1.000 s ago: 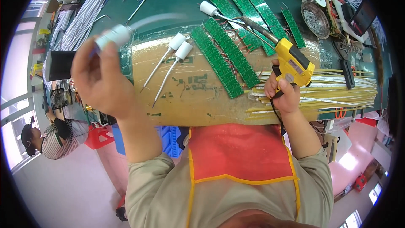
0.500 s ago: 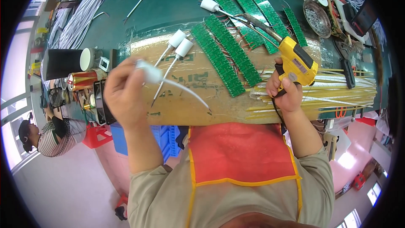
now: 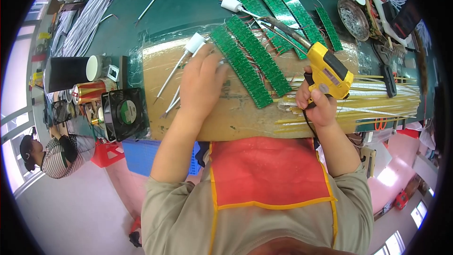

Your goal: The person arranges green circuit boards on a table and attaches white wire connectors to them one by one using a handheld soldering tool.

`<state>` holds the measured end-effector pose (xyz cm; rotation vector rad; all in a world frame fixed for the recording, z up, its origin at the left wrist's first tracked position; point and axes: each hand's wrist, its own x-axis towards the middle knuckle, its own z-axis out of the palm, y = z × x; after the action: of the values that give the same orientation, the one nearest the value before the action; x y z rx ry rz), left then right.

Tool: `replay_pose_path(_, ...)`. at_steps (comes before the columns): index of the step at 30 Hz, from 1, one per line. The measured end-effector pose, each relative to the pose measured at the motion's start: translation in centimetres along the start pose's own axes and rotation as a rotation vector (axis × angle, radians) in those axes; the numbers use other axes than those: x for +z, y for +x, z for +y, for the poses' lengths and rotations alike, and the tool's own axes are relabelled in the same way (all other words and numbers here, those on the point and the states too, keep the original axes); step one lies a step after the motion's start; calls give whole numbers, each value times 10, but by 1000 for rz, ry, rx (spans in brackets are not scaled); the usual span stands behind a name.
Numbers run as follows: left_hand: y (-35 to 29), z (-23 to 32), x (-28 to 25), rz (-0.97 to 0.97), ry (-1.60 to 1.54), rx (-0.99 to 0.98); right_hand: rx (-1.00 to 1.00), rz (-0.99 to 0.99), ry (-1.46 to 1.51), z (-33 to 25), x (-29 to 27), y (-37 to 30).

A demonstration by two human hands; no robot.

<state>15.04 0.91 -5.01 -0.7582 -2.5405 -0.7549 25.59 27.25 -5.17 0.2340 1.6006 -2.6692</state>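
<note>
My left hand (image 3: 204, 82) is palm-down on the brown work board (image 3: 236, 125), fingers curled around a white cylindrical lamp holder, mostly hidden beneath them. Cable ends poke out beside its wrist. Just left of the fingers lies another white lamp holder (image 3: 194, 43) with a white cable. My right hand (image 3: 317, 101) is closed around the grip of a yellow soldering gun (image 3: 330, 72). Its long metal barrel points up and left over green circuit board strips (image 3: 257, 56). Near its tip is a further white lamp holder (image 3: 231, 4), its cable lying across the strips.
Yellow-and-white thin strips (image 3: 368, 97) lie right of the board. A black fan (image 3: 123, 114), a red can (image 3: 90, 91) and a white tub (image 3: 96, 67) stand left. White cables (image 3: 96, 16) and a metal bowl (image 3: 353, 19) sit farther back. Another person (image 3: 63, 153) is at far left.
My left hand has moved right and down onto the board with the white lamp holder it held raised. The black fan is now uncovered. My right hand stays nearly still with the soldering gun.
</note>
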Motion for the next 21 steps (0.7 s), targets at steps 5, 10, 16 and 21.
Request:
replay_pose_path(5, -1, 2, -4, 45, 158, -36, 13, 2, -10, 3, -3, -2)
replay_pose_path(10, 8, -4, 4, 39, 301, 43, 19, -3, -38, 1, 0, -1)
replay_pose_path(16, 8, -14, 10, 68, 197, -8, 5, 1, -89, 3, 1, -2)
replay_pose_path(21, 14, -18, 11, 74, 164, 27, 5, 5, -112, 3, 1, -3)
